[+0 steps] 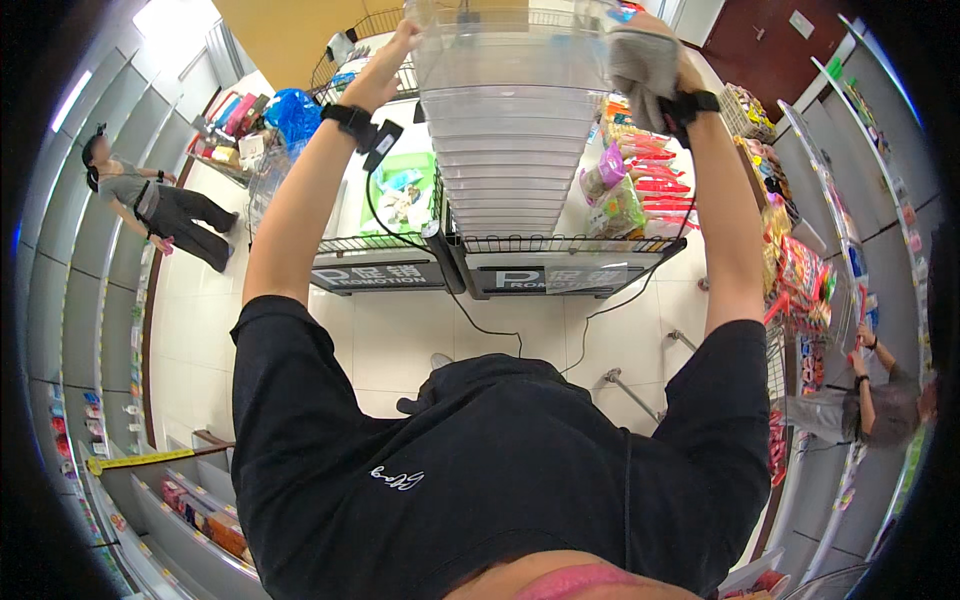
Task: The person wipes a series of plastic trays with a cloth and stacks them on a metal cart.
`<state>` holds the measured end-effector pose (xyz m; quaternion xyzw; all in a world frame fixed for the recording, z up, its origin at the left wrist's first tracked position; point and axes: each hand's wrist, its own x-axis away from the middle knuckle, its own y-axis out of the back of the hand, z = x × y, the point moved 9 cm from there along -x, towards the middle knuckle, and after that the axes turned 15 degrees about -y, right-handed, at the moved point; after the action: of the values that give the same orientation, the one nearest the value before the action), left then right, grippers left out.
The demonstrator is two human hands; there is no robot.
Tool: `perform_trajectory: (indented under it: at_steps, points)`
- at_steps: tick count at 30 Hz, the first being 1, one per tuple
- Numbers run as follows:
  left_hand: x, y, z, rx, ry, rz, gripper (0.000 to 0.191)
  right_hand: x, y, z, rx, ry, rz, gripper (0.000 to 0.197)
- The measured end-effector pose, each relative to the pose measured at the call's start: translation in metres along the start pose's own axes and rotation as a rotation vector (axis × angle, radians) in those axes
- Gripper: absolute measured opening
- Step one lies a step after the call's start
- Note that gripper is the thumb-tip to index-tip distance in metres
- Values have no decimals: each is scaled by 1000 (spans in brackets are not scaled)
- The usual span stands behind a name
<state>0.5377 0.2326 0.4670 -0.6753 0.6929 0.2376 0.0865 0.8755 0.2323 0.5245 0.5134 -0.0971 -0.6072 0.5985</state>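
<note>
A tall stack of nested clear plastic bins (510, 142) rises in front of me from a wire-edged promotion stand (540, 277). My left hand (379, 71) is at the upper left edge of the stack, its fingers curled at the rim of the top bin. On the opposite side, my right hand (686, 64) holds a grey cloth (643, 64) against the upper right of the stack. The cloth and the bins hide part of the right fingers. Both wrists wear black straps with cables.
Left of the stack sits a green tray (405, 199) with packets. Bagged snacks (652, 180) stand on its right. A person (142, 195) walks at far left; another person (877, 405) grips a loaded shopping cart (780, 315) at right. Grey shelves (82, 285) line the sides.
</note>
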Motion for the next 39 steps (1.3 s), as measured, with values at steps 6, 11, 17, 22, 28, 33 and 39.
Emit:
perform_trajectory:
  at_steps: [6, 11, 17, 22, 28, 33, 39]
  points:
    - [5, 17, 31, -122, -56, 95, 52, 2, -15, 5, 329, -256, -175, 37]
    - [5, 15, 19, 59, -197, 39, 45, 36, -9, 26, 399, 101, -390, 30]
    - [21, 15, -1, 38, -220, 94, 65, 85, 10, 70, 408, 566, -726, 17]
    - [47, -6, -13, 52, -164, 32, 71, 68, 14, 36, 409, 187, -660, 24]
    - [13, 17, 32, 45, -227, 127, 69, 56, -7, -3, 230, -367, -326, 38]
    - [58, -4, -2, -24, -222, 0, 61, 88, -6, 4, 159, -418, -288, 49]
    - [191, 43, 36, 2, -276, -87, 50, 223, -24, 10, -475, -440, -231, 22]
